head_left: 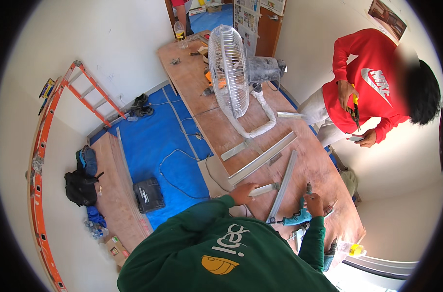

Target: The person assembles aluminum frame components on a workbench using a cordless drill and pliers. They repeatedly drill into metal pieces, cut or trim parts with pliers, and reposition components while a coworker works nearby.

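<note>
My left hand is closed on the end of a short metal channel, low over the wooden worktop. In my right hand is a teal corded power drill; my fingers wrap round it behind its dark chuck, which points away from me. Between my hands lies a long narrow metal strip. Beyond it, a longer metal channel rests at a slant, with a short flat metal piece beside it. Another drill lies near my right forearm.
A large fan stands on the worktop. Across it, a person in a red sweatshirt holds yellow-handled snips and a small piece. Cables cross the blue floor sheet near a black tool case. An orange ladder stands left.
</note>
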{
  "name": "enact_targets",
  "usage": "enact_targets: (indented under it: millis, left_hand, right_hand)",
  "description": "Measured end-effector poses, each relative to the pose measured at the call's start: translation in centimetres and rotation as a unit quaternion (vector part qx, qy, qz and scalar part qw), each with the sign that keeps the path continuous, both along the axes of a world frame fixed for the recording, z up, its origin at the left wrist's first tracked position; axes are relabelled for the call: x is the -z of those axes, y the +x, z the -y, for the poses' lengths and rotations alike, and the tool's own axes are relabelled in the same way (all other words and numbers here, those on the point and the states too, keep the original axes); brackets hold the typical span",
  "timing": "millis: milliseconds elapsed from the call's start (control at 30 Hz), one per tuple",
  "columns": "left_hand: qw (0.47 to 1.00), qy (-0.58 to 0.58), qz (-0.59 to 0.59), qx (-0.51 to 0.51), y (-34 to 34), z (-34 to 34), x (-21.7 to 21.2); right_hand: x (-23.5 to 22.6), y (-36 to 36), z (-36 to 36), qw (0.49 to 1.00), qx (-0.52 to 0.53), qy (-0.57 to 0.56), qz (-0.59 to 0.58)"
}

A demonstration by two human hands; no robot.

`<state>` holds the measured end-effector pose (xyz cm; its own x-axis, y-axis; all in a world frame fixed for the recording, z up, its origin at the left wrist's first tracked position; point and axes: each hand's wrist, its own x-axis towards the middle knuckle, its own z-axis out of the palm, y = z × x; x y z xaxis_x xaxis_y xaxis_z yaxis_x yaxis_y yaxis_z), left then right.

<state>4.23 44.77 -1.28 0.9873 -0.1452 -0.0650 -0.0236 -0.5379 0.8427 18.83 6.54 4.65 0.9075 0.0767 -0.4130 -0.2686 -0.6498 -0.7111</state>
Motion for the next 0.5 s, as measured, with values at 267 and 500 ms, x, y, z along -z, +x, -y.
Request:
enact_targets:
  millis: [267, 500]
  left_hand:
    - [0.971, -0.067, -0.173, -0.153, -9.1, -15.2, 9.0]
    - [0.826, 0.192, -0.524, -0.074, -25.8, -23.6, 19.9]
  right_hand:
    - [8.5, -7.0, -2.9, 0.930, -0.285, -0.097, 0.212]
    - [9.9, -15.4, -7.2, 0.923, -0.354, -0.122, 0.094]
